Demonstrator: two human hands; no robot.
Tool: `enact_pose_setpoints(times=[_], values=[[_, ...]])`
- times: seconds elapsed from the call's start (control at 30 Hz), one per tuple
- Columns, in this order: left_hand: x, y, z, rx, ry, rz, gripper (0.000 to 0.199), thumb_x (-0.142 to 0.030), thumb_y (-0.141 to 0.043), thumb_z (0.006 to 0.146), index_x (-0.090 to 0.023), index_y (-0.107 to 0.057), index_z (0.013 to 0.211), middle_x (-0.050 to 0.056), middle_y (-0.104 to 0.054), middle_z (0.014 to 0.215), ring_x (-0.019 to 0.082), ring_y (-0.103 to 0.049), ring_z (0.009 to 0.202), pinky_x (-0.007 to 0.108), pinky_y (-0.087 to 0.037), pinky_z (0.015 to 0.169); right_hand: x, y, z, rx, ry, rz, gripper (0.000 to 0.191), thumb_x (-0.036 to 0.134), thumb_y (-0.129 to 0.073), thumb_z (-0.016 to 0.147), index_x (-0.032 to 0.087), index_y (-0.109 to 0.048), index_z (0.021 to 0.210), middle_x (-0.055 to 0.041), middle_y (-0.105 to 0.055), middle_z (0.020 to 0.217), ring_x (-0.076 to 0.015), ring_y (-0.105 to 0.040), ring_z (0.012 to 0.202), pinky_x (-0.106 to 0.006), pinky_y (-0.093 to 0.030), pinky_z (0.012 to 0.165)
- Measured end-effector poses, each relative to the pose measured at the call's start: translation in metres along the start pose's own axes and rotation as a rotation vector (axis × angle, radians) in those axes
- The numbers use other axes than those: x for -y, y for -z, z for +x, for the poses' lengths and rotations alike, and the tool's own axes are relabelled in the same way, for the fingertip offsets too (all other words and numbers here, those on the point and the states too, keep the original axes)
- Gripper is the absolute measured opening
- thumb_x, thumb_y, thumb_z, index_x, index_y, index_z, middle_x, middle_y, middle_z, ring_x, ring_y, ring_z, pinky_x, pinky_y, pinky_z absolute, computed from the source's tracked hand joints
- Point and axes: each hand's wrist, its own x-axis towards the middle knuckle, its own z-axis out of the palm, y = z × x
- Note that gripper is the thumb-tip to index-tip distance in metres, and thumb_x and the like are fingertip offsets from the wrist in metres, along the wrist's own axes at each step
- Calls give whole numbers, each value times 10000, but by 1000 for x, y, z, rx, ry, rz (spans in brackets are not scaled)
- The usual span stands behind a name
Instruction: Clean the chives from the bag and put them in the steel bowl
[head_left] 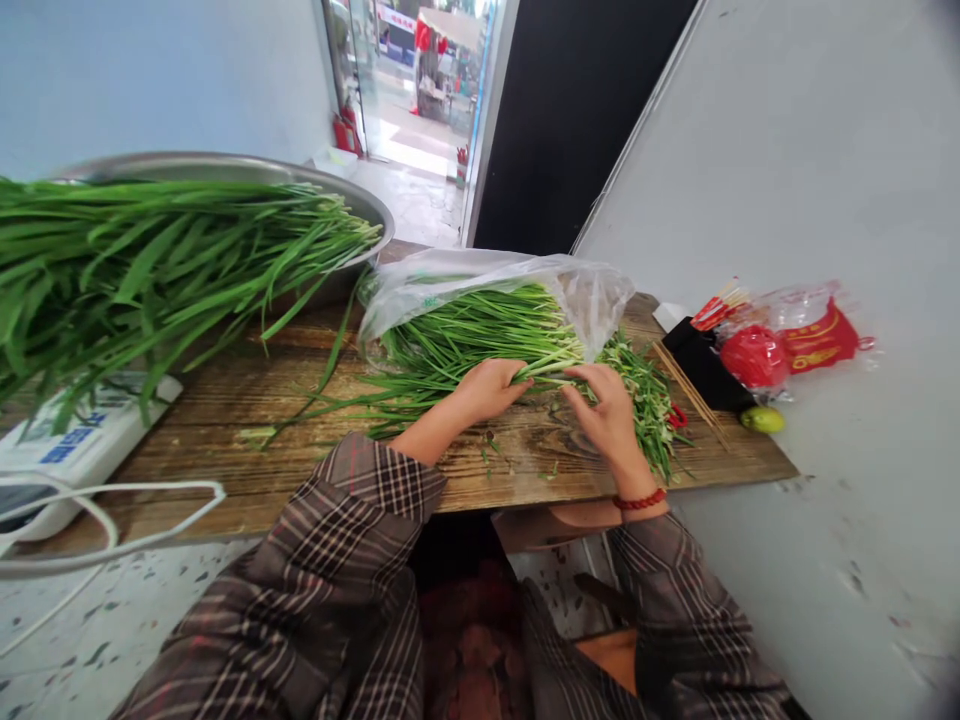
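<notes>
My left hand (489,388) is closed around a few garlic chives, whose long leaves trail to the left across the wooden table. Their pale stem ends point toward my right hand (604,400), which has thumb and forefinger apart beside them; any contact there is hard to make out. Just behind both hands lies a thick bunch of garlic chives (480,325), partly inside a clear plastic bag (592,290). A pile of trimmed bits and leaves (649,410) sits to the right, partly behind my right hand.
A large metal basin (379,205) heaped with garlic chives (172,250) stands at left, above a white scale (97,440) and a white cable (165,488). At right are wooden sticks (694,395), a black box (705,365), red packages (817,335) and a yellow-green fruit (763,419).
</notes>
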Motion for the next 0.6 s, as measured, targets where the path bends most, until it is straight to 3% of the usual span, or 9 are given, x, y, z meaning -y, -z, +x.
enact_pose_setpoints(times=[0.1,0.3,0.4,0.5,0.6], values=[[0,2,0,12,-20,-17,256,-334,-481,889,-172,-598,728,7,-608,677,151,-529,650,249,-358,619,14,-15,-1,2,-47,114,168,340,-572,904,238,-705,913,-58,-710,908,-220,-618,882,-390,-459,860],[1,4,0,7,-36,-15,265,-355,-463,904,-175,-589,757,4,-605,691,150,-526,660,250,-371,638,25,-50,1,-283,-510,678,203,384,-625,816,187,-674,820,-10,-649,749,-150,-565,698,-289,-458,687],[0,2,-1,15,-32,37,265,-369,-449,915,-185,-575,771,7,-612,711,157,-541,683,252,-383,655,30,-64,6,-364,-647,830,260,439,-639,766,182,-604,752,32,-552,655,-109,-470,606,-241,-412,597],[0,2,-2,10,-33,86,271,-375,-439,923,-196,-563,762,15,-614,717,168,-551,690,258,-389,655,27,-65,10,-425,-703,887,322,499,-629,751,200,-519,705,53,-464,620,-95,-415,564,-226,-386,550],[1,6,-1,-42,-8,81,273,-368,-446,916,-190,-562,745,22,-610,711,173,-547,688,265,-399,660,12,-52,10,-519,-697,877,358,528,-571,802,217,-450,670,59,-414,608,-98,-398,542,-234,-389,544]])
